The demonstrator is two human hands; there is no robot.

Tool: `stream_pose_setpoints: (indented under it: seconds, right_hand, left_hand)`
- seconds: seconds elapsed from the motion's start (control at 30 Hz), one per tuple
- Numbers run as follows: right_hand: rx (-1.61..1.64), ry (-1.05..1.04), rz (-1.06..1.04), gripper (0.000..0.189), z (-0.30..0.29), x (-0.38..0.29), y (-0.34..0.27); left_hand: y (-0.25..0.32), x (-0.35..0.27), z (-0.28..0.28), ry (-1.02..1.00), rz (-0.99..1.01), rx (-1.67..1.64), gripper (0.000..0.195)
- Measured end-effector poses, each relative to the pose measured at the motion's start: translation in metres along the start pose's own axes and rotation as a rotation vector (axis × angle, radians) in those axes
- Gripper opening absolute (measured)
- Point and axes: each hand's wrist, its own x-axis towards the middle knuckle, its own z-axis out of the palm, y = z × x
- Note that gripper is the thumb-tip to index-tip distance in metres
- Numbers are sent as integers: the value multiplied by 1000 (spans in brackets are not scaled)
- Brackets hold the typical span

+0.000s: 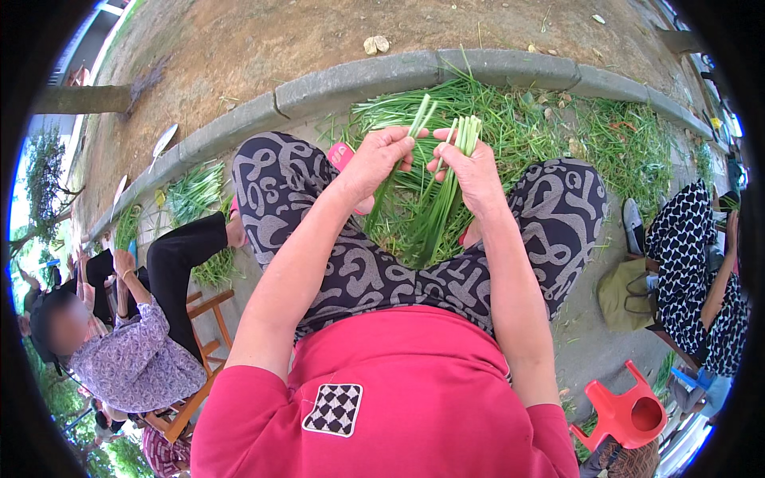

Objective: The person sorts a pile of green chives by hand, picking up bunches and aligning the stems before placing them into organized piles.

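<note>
Between my raised knees, my left hand (382, 154) pinches a few long green stalks (423, 113), pale ends upward, between thumb and fingers. My right hand (469, 164) grips a thicker bundle of similar stalks (468, 134), whose pale ends point up and whose green leaves (431, 233) hang towards my lap. The two hands are close together but apart. Below and beyond them, a loose heap of green leaves and stalks (508, 113) covers the paving. The kind of plant is not certain.
A concrete kerb (358, 74) borders bare soil beyond the heap. Seated at left, a person in a patterned shirt (140, 358) is near a pile of stalks (196, 191). On the right are another seated person (681, 239), an olive bag (624, 293) and a red plastic stool (624, 409).
</note>
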Motion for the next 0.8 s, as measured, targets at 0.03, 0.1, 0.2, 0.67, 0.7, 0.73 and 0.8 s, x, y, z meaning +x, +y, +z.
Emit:
stream_pose_setpoints:
  seconds: [0.03, 0.1, 0.2, 0.67, 0.7, 0.73, 0.8]
  right_hand:
    - [29, 5, 1, 22, 1, 1, 0]
    - [41, -24, 2, 24, 2, 1, 0]
    - [43, -16, -8, 28, 1, 4, 3]
    - [359, 304, -203, 10, -24, 14, -2]
    - [475, 330, -224, 11, -30, 14, -6]
    - [532, 369, -268, 12, -37, 15, -7]
    - [674, 464, -320, 14, -47, 17, -12]
  left_hand:
    - [2, 0, 3, -20, 2, 26, 31]
    - [-2, 3, 7, -32, 21, 31, 29]
    - [-8, 7, 9, -70, 114, 174, 25]
    - [-10, 10, 0, 367, 577, 574, 30]
    - [-7, 9, -3, 390, 552, 526, 30]
    - [-5, 6, -4, 334, 569, 519, 28]
    - [7, -9, -3, -108, 231, 330, 30]
